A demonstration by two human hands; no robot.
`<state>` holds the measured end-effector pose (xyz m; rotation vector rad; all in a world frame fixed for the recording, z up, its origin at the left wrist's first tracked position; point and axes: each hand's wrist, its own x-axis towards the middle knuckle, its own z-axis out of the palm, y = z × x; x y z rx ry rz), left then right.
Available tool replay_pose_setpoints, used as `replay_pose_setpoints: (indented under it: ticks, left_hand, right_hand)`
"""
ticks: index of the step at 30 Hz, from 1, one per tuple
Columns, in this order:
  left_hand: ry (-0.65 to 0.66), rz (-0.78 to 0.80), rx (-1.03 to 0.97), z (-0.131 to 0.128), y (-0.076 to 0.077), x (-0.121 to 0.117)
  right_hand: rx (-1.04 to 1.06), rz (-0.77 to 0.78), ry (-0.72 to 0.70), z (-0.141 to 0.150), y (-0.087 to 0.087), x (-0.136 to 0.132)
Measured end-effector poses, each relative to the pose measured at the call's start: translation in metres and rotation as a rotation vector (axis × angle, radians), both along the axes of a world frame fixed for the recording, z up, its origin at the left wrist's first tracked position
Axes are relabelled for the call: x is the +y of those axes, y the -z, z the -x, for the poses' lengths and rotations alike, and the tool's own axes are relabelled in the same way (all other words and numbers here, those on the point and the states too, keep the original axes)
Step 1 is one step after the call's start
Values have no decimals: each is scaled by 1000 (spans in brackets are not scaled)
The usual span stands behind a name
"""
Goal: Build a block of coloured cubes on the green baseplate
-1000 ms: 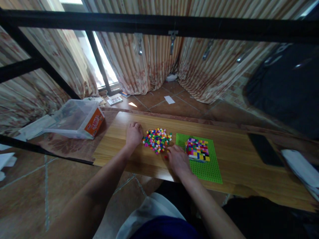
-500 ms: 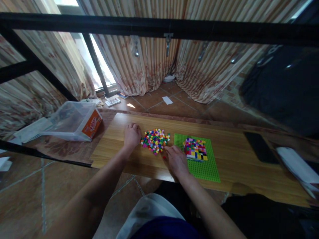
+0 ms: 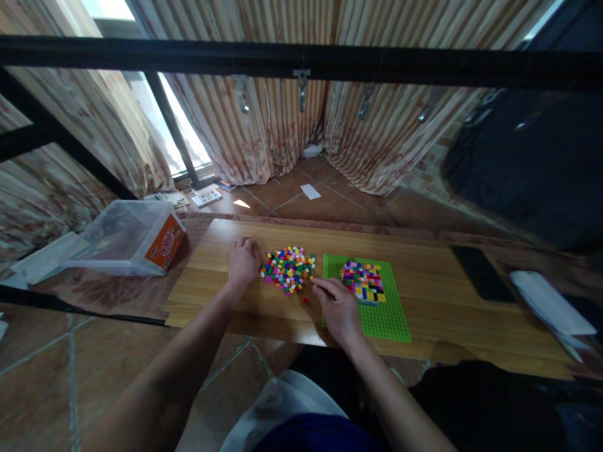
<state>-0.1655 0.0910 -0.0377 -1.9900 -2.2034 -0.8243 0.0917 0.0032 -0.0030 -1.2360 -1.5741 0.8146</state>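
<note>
A heap of small multicoloured toy bricks (image 3: 288, 270) lies on the wooden table. Just left of it, my left hand (image 3: 244, 260) rests on the tabletop with loosely bent fingers and nothing visible in it. My right hand (image 3: 338, 307) is at the heap's right side, thumb and fingers drawn together and pointing left. Whatever is at those fingertips is too small to name. A single red brick (image 3: 305, 300) sits apart, below the heap. Right of my right hand lies a green baseplate (image 3: 393, 314), bearing a built block of coloured bricks (image 3: 365, 281).
A clear plastic bin (image 3: 117, 245) with an orange label stands beyond the table's left end. On the table's right are a dark flat panel (image 3: 483, 273) and a white object (image 3: 551, 304). A black metal bar (image 3: 301, 59) crosses overhead, before striped curtains (image 3: 264, 132).
The view has shifted slightly. My right hand has turned and moved a little right relative to the heap, leaving the red brick more exposed. My left hand stays beside the heap.
</note>
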Motion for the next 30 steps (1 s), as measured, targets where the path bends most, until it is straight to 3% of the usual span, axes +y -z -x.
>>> replay_pose_setpoints:
  ticks: [6, 10, 17, 24, 30]
  left_hand:
    - [-11, 17, 17, 0, -3, 0]
    - [-9, 20, 10, 0, -4, 0]
    - [20, 2, 19, 3, -2, 2]
    - [17, -4, 51, 5, -1, 4]
    - [22, 2, 45, 6, -1, 4]
  right_hand:
    - [421, 153, 30, -9, -22, -9]
    - [590, 252, 48, -14, -31, -14]
    - [506, 200, 181, -32, -32, -14]
    - [521, 164, 461, -79, -21, -1]
    - [566, 152, 512, -105, -14, 4]
